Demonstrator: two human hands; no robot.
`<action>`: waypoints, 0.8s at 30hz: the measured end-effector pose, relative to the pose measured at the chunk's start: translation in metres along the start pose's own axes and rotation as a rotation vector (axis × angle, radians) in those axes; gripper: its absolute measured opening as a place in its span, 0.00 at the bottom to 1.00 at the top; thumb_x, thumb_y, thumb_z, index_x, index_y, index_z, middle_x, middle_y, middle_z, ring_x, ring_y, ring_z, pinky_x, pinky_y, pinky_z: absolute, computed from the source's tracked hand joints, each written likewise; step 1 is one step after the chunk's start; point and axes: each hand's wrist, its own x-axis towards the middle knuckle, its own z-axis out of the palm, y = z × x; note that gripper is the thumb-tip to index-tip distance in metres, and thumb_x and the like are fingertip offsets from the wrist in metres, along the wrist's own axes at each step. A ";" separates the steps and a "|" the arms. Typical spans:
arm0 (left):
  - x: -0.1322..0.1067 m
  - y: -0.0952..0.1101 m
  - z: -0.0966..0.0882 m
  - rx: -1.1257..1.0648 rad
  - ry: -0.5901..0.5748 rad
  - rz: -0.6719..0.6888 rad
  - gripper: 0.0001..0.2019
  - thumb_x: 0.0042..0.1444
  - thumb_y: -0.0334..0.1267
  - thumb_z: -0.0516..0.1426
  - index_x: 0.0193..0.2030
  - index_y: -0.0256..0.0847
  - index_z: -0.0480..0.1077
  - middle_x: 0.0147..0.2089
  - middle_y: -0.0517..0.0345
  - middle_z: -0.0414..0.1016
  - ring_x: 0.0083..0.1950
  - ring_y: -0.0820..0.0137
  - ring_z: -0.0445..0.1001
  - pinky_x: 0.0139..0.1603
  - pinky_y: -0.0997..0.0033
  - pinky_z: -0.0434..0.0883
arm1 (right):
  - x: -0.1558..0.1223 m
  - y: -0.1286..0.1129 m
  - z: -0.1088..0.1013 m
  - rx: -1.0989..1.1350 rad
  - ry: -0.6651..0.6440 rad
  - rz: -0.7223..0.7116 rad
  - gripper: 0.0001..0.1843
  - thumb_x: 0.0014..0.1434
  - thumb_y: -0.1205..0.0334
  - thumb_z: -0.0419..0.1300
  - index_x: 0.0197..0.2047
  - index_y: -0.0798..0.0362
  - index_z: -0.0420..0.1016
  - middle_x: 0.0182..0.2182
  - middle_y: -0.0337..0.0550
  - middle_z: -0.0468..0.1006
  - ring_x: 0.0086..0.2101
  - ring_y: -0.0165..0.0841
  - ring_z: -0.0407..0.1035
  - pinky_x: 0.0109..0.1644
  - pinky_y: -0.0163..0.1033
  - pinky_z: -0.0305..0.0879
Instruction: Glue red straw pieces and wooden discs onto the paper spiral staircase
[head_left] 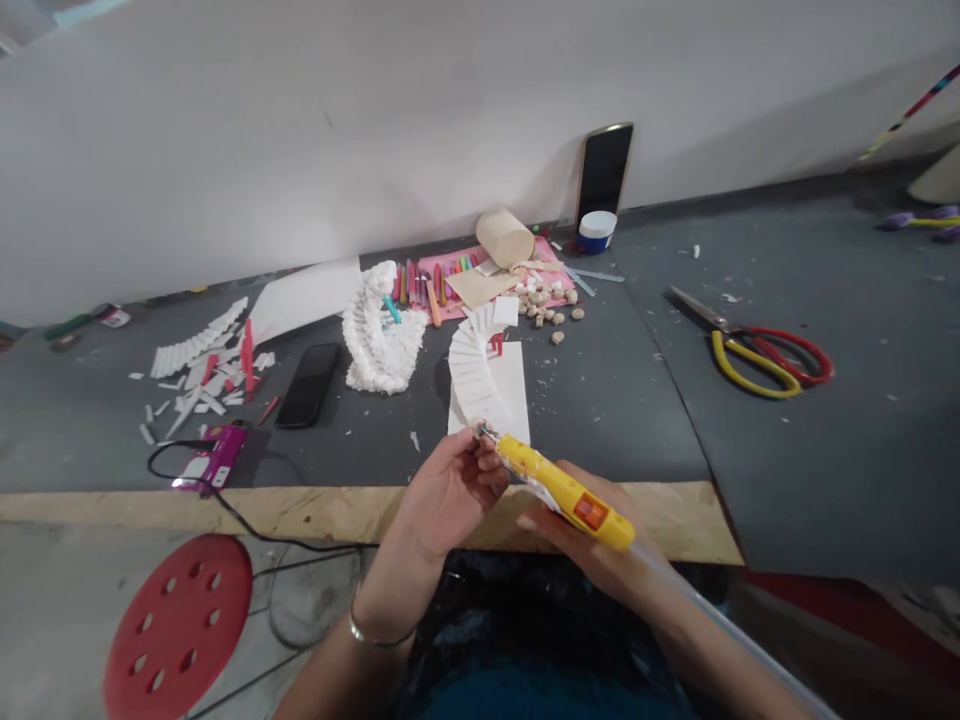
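My right hand (pixel 592 545) grips a yellow glue gun (pixel 559 487) with an orange switch, nozzle pointing up-left. My left hand (pixel 450 492) is closed in a pinch at the nozzle tip, holding a small white piece I can barely see. Both hands hover over the table's front edge. Just beyond the nozzle stands a white paper spiral staircase model (pixel 481 375) on a white card base. A second, fluffier white spiral model (pixel 379 335) sits to its left.
A black phone (pixel 308 384) lies left of the models, with white strips and red sticks (pixel 206 370) further left. Scissors (pixel 757 352) lie right. A pink tray of crayons (pixel 442 280), a paper roll, wooden bits and a propped phone sit at the back. Red stool (pixel 178 625) below left.
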 end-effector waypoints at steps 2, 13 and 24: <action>-0.001 0.000 0.003 -0.007 0.033 0.001 0.01 0.54 0.28 0.59 0.33 0.32 0.71 0.29 0.59 0.69 0.25 0.81 0.64 0.23 0.81 0.65 | 0.000 -0.001 0.000 -0.030 -0.006 -0.017 0.19 0.50 0.47 0.66 0.23 0.50 0.63 0.20 0.34 0.65 0.21 0.28 0.56 0.24 0.35 0.51; 0.001 0.001 -0.006 0.077 -0.030 0.040 0.01 0.54 0.28 0.60 0.33 0.34 0.71 0.28 0.59 0.68 0.26 0.80 0.64 0.24 0.81 0.64 | 0.000 -0.005 -0.002 -0.043 0.027 -0.015 0.21 0.48 0.46 0.66 0.22 0.49 0.62 0.19 0.35 0.65 0.21 0.28 0.56 0.24 0.35 0.51; 0.007 0.007 -0.010 0.155 -0.061 0.142 0.09 0.48 0.31 0.65 0.30 0.35 0.68 0.28 0.64 0.65 0.24 0.83 0.59 0.23 0.83 0.60 | -0.005 0.001 -0.003 0.254 0.002 -0.093 0.14 0.54 0.49 0.64 0.31 0.49 0.69 0.27 0.39 0.72 0.27 0.32 0.66 0.31 0.39 0.63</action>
